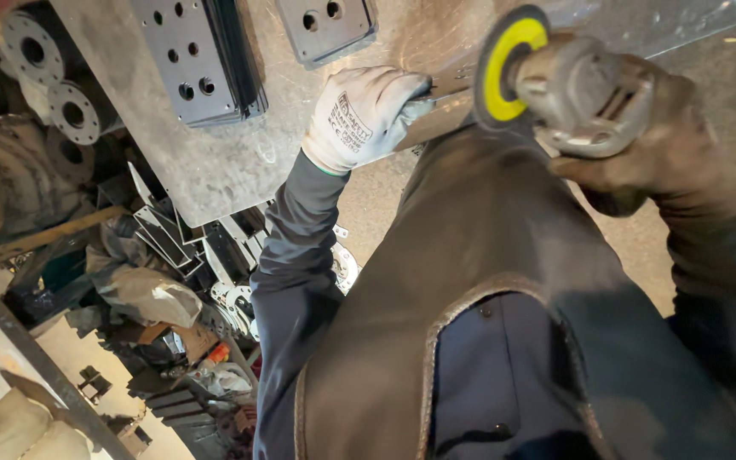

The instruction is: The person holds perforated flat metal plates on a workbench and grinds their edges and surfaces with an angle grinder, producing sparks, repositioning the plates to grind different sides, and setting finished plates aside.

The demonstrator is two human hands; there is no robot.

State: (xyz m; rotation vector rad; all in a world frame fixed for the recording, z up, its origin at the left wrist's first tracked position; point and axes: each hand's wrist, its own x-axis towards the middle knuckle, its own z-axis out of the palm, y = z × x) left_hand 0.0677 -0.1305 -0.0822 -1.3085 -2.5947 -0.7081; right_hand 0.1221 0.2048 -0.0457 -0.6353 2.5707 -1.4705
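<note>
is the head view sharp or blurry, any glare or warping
Head view: mostly sharp on the left hand in its white glove; the grinder in the right hand looks slightly soft; mild sheen on the metal table; wide-angle warping at edges; floor clutter dim.

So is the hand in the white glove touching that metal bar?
Touching. The head view shows the left hand in its white glove with fingers wrapped around the metal bar, no gap between them, beside the grinder's yellow disc.

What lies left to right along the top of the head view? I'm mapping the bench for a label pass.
Round flanges → stack of dark drilled plates → small grey plate → left hand in a white glove, on a metal piece → yellow-centred disc → grinder → right hand in a dark glove.
</note>
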